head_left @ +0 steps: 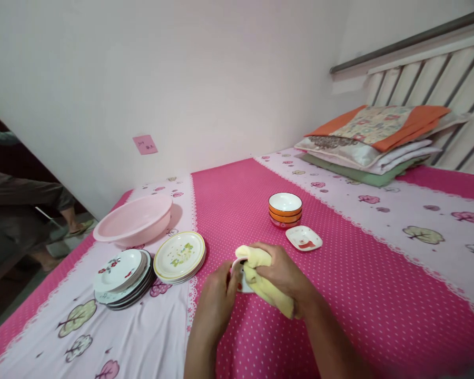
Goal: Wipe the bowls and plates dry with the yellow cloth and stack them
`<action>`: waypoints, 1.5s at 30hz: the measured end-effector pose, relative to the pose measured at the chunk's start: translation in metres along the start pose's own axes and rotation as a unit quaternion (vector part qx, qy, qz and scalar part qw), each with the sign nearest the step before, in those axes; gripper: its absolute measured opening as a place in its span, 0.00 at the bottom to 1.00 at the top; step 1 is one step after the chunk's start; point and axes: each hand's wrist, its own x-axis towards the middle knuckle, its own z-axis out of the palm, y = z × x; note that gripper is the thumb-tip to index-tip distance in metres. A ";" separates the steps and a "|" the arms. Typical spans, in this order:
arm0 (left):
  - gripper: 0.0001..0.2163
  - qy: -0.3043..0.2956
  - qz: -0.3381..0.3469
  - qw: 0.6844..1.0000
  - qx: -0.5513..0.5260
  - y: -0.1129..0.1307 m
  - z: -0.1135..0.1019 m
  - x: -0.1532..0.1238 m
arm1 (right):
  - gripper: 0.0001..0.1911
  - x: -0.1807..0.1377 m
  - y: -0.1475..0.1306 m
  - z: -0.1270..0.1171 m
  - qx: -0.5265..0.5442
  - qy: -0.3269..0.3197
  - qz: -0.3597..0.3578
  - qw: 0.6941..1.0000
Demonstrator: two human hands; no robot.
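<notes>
The left hand (215, 295) is closed on the edge of a small white dish (245, 285), its thumb and fingers gripping the rim at the near left. The right hand (281, 269) is closed around a pale yellow cloth (269, 290), which is bunched against the dish and covers much of it; one end of the cloth hangs below the right wrist. The dish is tilted and held up between the two hands, over the dotted pink band of the bed sheet (229, 195).

Just beyond the right hand, a squarish saucer (303, 238) with a red mark lies face up on the sheet. Right behind it stands a stack of bowls (285, 210), orange outside and white inside, with dark rims.

To the left of the left hand sits a stack of yellow-rimmed plates (180, 256) with a green and yellow print. Beside it is a second pile, where white plates with red flowers (119, 269) rest on dark-edged plates (136, 292). Behind both piles is a pale pink basin (136, 218).

Farther out, a pink note (145, 144) is stuck to the white wall (221, 79). Folded bedding (373, 137) is piled at the far right, before a slatted headboard (430, 79). At the far left, another person (19, 189) is partly visible.
</notes>
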 end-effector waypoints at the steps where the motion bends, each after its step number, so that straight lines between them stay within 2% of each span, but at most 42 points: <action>1: 0.19 0.006 0.003 1.000 0.008 0.001 0.004 0.000 | 0.23 -0.001 -0.001 -0.001 0.002 -0.009 -0.005 1.000; 5: 0.19 0.047 0.014 0.999 0.011 0.001 0.016 0.002 | 0.23 0.004 0.004 -0.003 0.003 0.024 -0.010 1.000; 7: 0.19 0.061 0.005 0.998 -0.017 -0.002 0.021 0.004 | 0.24 0.008 0.010 -0.003 0.039 0.040 -0.009 0.998; 10: 0.22 0.099 -0.032 0.990 -0.093 -0.007 0.028 0.007 | 0.23 0.011 0.017 0.004 0.182 0.014 -0.007 0.983; 12: 0.22 0.133 -0.055 0.978 -0.152 -0.009 0.032 0.008 | 0.25 0.008 0.018 0.013 0.291 -0.004 0.001 0.957; 14: 0.21 0.160 -0.068 0.962 -0.210 -0.009 0.035 0.009 | 0.27 0.004 0.016 0.022 0.353 -0.006 0.012 0.936; 17: 0.20 0.151 -0.087 0.942 -0.287 -0.006 0.037 0.009 | 0.27 -0.004 0.012 0.029 0.364 -0.006 0.033 0.931; 21: 0.22 0.122 -0.084 0.931 -0.335 -0.001 0.039 0.010 | 0.25 -0.006 0.014 0.022 0.367 -0.005 0.049 0.929; 24: 0.23 0.119 -0.059 0.940 -0.316 0.001 0.041 0.009 | 0.19 0.000 0.018 0.014 0.331 0.010 0.034 0.943; 27: 0.21 0.163 -0.058 0.952 -0.254 -0.004 0.040 0.008 | 0.14 0.006 0.018 0.009 0.229 -0.003 0.034 0.973; 30: 0.20 0.208 -0.066 0.954 -0.204 -0.016 0.034 0.010 | 0.16 0.007 0.018 0.002 0.134 -0.059 0.069 0.987; 32: 0.20 0.219 -0.082 0.949 -0.211 -0.025 0.028 0.012 | 0.20 0.007 0.018 -0.005 0.090 -0.078 0.078 0.990; 33: 0.21 0.220 -0.090 0.946 -0.221 -0.030 0.025 0.013 | 0.22 0.007 0.019 -0.010 0.063 -0.055 0.079 0.993; 35: 0.22 0.220 -0.104 0.941 -0.233 -0.038 0.020 0.015 | 0.26 0.008 0.019 -0.021 -0.004 0.064 0.086 0.994; 37: 0.23 0.228 -0.112 0.937 -0.241 -0.042 0.017 0.017 | 0.27 0.007 0.015 -0.032 -0.063 0.198 0.078 0.975; 38: 0.24 0.232 -0.115 0.934 -0.244 -0.043 0.016 0.017 | 0.27 0.005 0.011 -0.036 -0.079 0.237 0.059 0.966; 40: 0.23 0.233 -0.118 0.933 -0.249 -0.044 0.016 0.018 | 0.25 0.000 -0.002 -0.040 -0.081 0.253 -0.003 0.964; 43: 0.23 0.227 -0.119 0.933 -0.251 -0.044 0.018 0.019 | 0.23 -0.009 -0.023 -0.033 -0.050 0.223 -0.095 0.969; 45: 0.23 0.221 -0.118 0.935 -0.249 -0.043 0.020 0.019 | 0.20 -0.013 -0.031 -0.022 -0.037 0.189 -0.126 0.973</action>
